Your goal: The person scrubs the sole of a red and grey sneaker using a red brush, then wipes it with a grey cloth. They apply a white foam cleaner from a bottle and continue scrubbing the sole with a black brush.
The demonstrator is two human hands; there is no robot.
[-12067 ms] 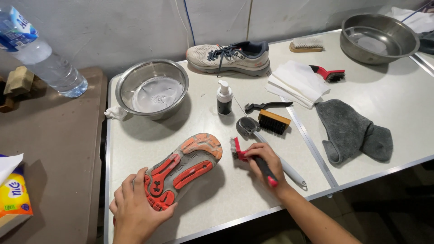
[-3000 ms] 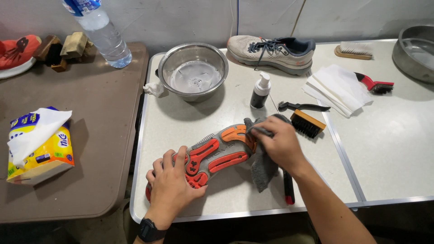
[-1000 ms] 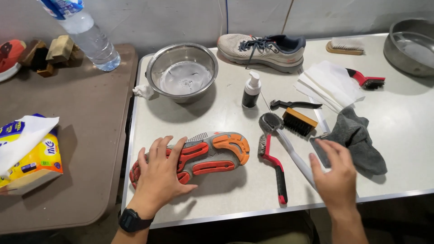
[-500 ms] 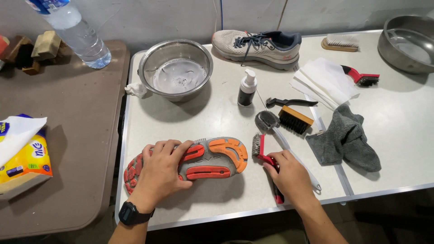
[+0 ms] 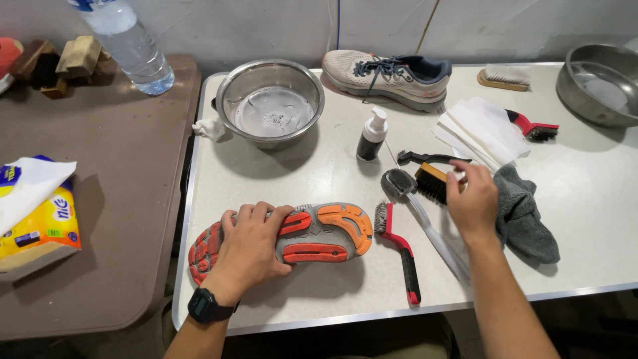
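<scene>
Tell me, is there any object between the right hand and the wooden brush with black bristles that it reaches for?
Nothing visible does. The right hand is already at the wooden brush with black bristles, its fingertips over the brush's right end. The grey cloth lies to the hand's right, and the white-handled brush lies below-left, neither in between.

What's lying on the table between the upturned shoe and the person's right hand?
In the head view, a red-handled wire brush and a white-handled brush lie between shoe and right hand.

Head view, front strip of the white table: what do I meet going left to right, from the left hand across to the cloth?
left hand pressing on the upturned shoe → red-handled wire brush → white-handled brush → right hand at the wooden brush → grey cloth
</scene>
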